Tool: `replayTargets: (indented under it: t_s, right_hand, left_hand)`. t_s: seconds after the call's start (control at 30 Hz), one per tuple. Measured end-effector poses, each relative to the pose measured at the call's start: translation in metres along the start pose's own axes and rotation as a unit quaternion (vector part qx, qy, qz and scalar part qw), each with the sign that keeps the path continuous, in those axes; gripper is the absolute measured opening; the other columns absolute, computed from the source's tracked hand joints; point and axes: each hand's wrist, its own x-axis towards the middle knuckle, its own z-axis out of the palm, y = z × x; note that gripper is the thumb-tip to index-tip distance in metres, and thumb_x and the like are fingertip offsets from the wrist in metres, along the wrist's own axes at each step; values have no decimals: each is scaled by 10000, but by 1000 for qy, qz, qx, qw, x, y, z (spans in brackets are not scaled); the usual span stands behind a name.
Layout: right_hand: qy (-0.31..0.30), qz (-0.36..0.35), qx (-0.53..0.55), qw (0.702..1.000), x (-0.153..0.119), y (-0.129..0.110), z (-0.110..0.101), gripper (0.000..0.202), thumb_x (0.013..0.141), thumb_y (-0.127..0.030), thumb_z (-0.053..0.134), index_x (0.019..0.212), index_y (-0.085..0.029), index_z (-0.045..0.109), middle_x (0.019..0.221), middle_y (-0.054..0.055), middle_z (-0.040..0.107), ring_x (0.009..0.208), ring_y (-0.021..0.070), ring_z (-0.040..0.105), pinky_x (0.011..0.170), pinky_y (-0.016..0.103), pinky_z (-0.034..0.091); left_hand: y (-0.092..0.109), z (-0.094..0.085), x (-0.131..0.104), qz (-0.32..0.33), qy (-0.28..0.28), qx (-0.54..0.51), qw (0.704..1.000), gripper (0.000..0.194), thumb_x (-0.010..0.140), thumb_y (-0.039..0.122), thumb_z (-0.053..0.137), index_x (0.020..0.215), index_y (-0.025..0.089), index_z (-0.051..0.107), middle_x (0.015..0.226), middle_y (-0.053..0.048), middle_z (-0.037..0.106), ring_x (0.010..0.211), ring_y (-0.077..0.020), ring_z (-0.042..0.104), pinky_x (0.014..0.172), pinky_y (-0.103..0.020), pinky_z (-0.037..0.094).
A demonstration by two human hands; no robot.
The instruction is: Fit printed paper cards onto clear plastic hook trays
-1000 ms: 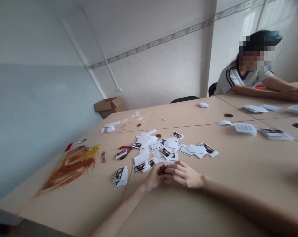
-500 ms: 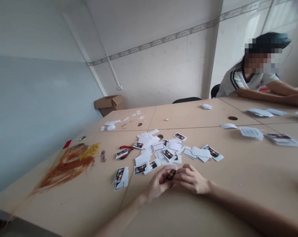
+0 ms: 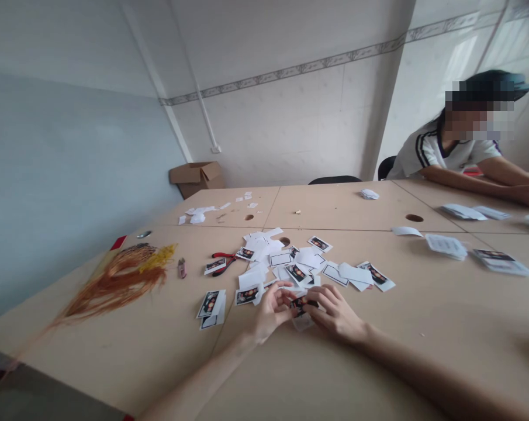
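Observation:
A small dark printed card (image 3: 298, 305) is held between my two hands, just in front of the card pile. The fingers of my left hand (image 3: 273, 310) are curled at its left edge. My right hand (image 3: 336, 313) grips it from the right, fingers bent over its face. A pale, translucent piece (image 3: 303, 323) hangs below the card; what it is I cannot make out. Beyond the hands lies a loose pile of white and printed cards (image 3: 264, 251). A separate small group of cards (image 3: 211, 309) lies to the left.
Red-handled pliers (image 3: 222, 264), a small pink tool (image 3: 182, 268) and a bundle of orange and yellow strands (image 3: 119, 280) lie left. Card stacks (image 3: 446, 246) stand right, near a seated person (image 3: 457, 152). An open carton (image 3: 196, 178) is behind the table.
My hands have moved slightly apart, showing more of the dark card and the pale piece under it. The camera view has shifted a little.

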Motion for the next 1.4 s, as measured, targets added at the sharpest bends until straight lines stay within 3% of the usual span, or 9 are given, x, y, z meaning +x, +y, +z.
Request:
replayTargets:
  t_s: [0.17, 0.43, 0.77, 0.9, 1.07, 1.4]
  right_hand:
    - [-57, 64, 6, 996, 4, -10, 0, 211, 795, -138, 451, 985, -162, 539, 1081, 128, 498, 1004, 218, 450, 830, 385, 387]
    - [-51, 118, 69, 989, 9, -19, 1, 259, 747, -231, 503, 1001, -192, 529, 1058, 94, 528, 951, 213, 480, 812, 386, 383]
    - [-44, 127, 58, 989, 2, -8, 5, 230, 770, -103, 446, 980, -180, 501, 1039, 91, 546, 896, 204, 506, 772, 376, 410]
    - [-63, 121, 90, 987, 4, -10, 4, 315, 764, -55, 403, 1055, -164, 459, 1070, 108, 525, 900, 208, 502, 767, 390, 434]
    - [-63, 110, 156, 980, 7, -12, 2, 289, 806, -84, 384, 1082, -154, 430, 1056, 115, 504, 976, 199, 474, 797, 362, 451]
    - [-51, 139, 228, 962, 0, -10, 5, 287, 818, -143, 442, 1100, -195, 430, 1016, 84, 473, 940, 166, 499, 789, 293, 464]
  left_hand:
    - [-2, 1, 0, 19, 35, 9, 999, 410, 610, 171, 683, 962, 178, 473, 819, -15, 547, 748, -116, 517, 723, -258, 418]
    - [-8, -4, 2, 30, 42, 29, 998, 351, 641, 168, 651, 944, 177, 474, 850, -20, 540, 765, -114, 526, 725, -255, 431]
    - [-5, -1, 1, 80, 78, 68, 991, 305, 683, 161, 605, 951, 177, 461, 871, -23, 518, 843, -123, 512, 756, -248, 425]
    - [-3, 1, -1, 89, 92, 82, 988, 303, 701, 157, 583, 964, 193, 436, 927, -21, 489, 787, -96, 501, 687, -212, 428]
    - [2, 2, -3, 97, 99, 89, 986, 281, 710, 139, 560, 948, 196, 423, 887, -9, 473, 744, -84, 481, 649, -196, 418]
    - [7, -2, -1, 108, 105, 131, 980, 116, 701, 162, 542, 805, 167, 491, 801, -8, 497, 731, -109, 487, 617, -200, 407]
